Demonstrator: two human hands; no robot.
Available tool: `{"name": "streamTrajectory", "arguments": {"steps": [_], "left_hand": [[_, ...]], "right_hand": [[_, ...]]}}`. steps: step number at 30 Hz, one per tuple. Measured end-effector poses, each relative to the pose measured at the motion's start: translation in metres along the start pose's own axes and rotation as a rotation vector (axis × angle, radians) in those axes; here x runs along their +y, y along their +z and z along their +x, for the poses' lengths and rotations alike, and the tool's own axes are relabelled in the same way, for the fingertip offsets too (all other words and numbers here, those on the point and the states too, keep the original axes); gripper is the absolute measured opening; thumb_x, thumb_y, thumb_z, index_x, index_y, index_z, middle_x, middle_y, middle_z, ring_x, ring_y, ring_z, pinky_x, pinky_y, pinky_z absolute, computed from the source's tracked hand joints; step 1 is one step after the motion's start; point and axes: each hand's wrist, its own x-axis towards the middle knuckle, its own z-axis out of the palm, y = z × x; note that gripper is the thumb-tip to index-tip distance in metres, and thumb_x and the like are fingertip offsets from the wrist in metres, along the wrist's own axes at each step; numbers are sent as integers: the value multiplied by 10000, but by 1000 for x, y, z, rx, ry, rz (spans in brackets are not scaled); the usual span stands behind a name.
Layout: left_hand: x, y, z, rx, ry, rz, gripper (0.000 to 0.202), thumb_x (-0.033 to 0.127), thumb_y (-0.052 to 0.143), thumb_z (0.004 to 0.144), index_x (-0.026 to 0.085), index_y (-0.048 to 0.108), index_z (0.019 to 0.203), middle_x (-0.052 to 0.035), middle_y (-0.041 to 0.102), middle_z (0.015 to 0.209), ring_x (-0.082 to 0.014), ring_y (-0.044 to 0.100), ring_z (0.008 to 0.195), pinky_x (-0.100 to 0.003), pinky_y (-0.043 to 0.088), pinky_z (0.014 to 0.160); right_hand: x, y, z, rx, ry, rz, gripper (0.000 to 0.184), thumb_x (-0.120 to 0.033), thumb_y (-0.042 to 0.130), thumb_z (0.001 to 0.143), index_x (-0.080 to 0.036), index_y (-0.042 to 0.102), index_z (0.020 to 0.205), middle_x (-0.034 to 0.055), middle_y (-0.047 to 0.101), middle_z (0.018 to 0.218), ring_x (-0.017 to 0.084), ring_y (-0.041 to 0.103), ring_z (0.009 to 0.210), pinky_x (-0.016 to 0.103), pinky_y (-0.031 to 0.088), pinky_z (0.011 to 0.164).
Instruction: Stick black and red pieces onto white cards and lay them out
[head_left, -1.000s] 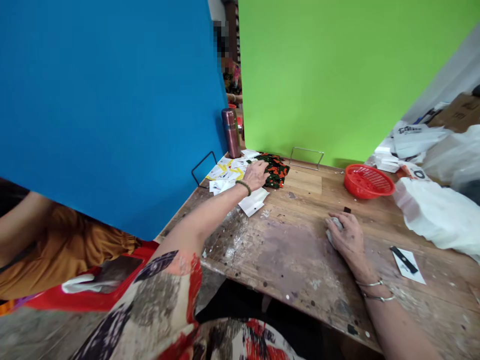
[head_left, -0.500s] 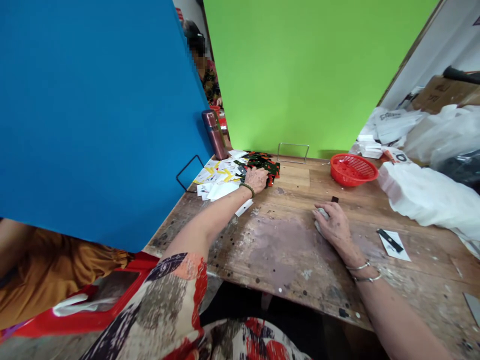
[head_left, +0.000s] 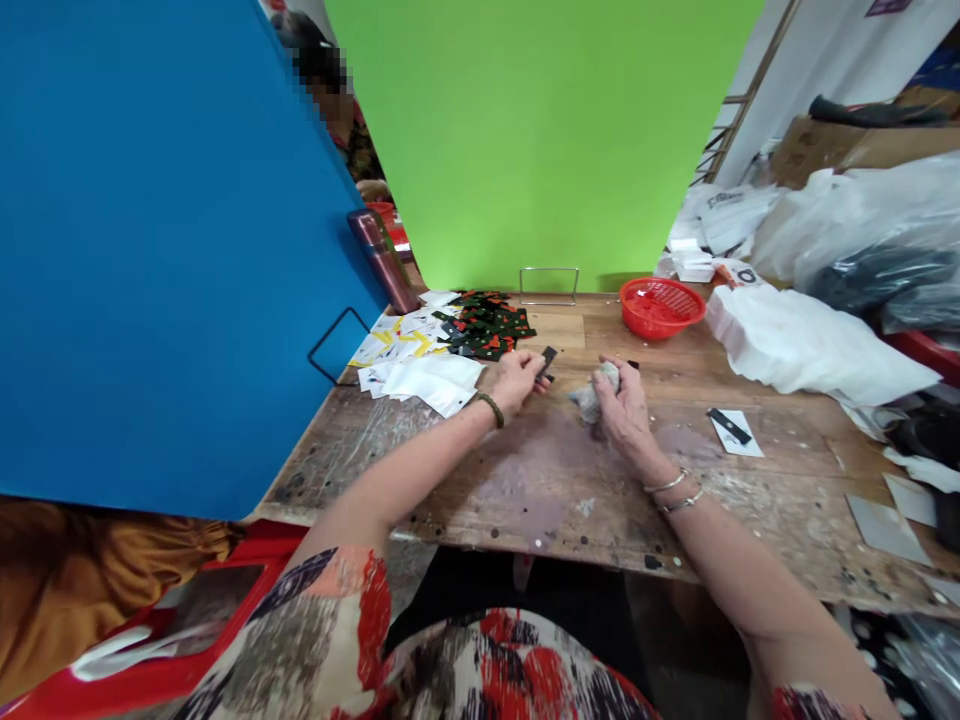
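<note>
Between the thumb and fingers of my left hand (head_left: pixel 517 382) is a small black strip (head_left: pixel 548 360), raised just over the table. My right hand (head_left: pixel 625 410) is closed around a crumpled grey cloth (head_left: pixel 600 388), a little to the right of the strip. A dark piece (head_left: pixel 634 365) shows just past the right fingertips; whether they touch it I cannot tell. Behind my left hand lies a pile of dark pieces with orange-red parts (head_left: pixel 487 325). White cards (head_left: pixel 439 380) overlap beside it. Right of my right hand, another black strip (head_left: pixel 729 426) rests on a white card (head_left: pixel 750 440).
A red basket (head_left: pixel 660 310) holding red pieces stands at the back right. White plastic bags (head_left: pixel 817 340) crowd the right side. A thermos (head_left: pixel 384 262) leans by the blue panel (head_left: pixel 187 250); a green panel (head_left: pixel 540 140) closes the back. Another person is partly visible behind.
My left hand has drawn back from the dark pile toward me, now with a black strip in it. My right hand has lifted with the grey cloth. The view has shifted right.
</note>
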Motion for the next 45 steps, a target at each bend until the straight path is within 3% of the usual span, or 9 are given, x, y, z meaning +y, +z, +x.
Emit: {"name": "streamTrajectory", "arguments": {"steps": [5,9,17,20,24,29,37,41,45], "left_hand": [[-4,50,-60,-200,-51,-423,256,314,815,763,144,626,731,24,634,667,-81,573,566,-210,511,578],[-5,52,-83,-353,-120,-404,260,311,850,718,137,667,778,-7,664,692,-114,634,591,-219,507,536],[2,69,-57,-77,-136,-460,252,283,843,724,153,630,763,28,625,646,-81,546,501,-226,474,514],[7,73,-45,-140,38,-182,118,274,695,863,165,674,824,-7,671,703,-128,615,584,-286,538,621],[6,39,-28,-61,505,551,174,137,610,868,161,730,992,-112,743,1046,-252,674,1039,-420,510,982],[-7,-7,-13,-147,612,1018,151,150,630,828,160,724,946,-137,713,1154,-284,621,1151,-455,446,1056],[-10,20,-36,-129,397,376,127,57,635,690,176,602,720,14,619,719,-159,568,741,-280,462,726],[-6,27,-50,-226,271,-73,178,68,665,653,168,597,783,38,629,717,-112,584,674,-230,459,670],[-4,45,-44,-185,217,-61,185,44,688,638,168,584,729,41,608,653,-96,555,589,-208,407,570]], "right_hand": [[-18,16,-2,44,-127,-90,407,-493,506,918,-174,642,1132,155,563,1180,283,538,1170,480,457,1040],[-9,5,9,24,162,107,360,-572,511,897,-219,582,877,16,562,745,182,547,718,321,500,679],[-20,-5,7,-155,383,464,496,-683,686,699,-219,567,827,-15,580,702,143,522,610,275,443,583],[-14,-22,14,-87,359,351,447,-634,689,693,-213,576,794,-4,583,687,158,519,612,293,443,589],[-1,-59,28,65,171,-132,313,-514,606,806,-203,629,782,39,598,723,200,542,707,335,468,689],[2,-80,29,129,-44,-608,258,-364,582,863,-190,729,984,121,600,951,278,558,933,415,471,844],[-19,-21,4,-178,-332,-199,356,-416,584,925,-203,709,1182,143,656,1171,289,590,1127,471,451,1012],[-17,-20,3,-367,-185,-57,298,-458,586,916,-214,720,1022,77,719,957,243,648,896,400,501,849],[-9,-55,21,-68,-77,-252,277,-453,581,874,-201,695,889,59,687,810,228,601,768,377,485,761]]}}
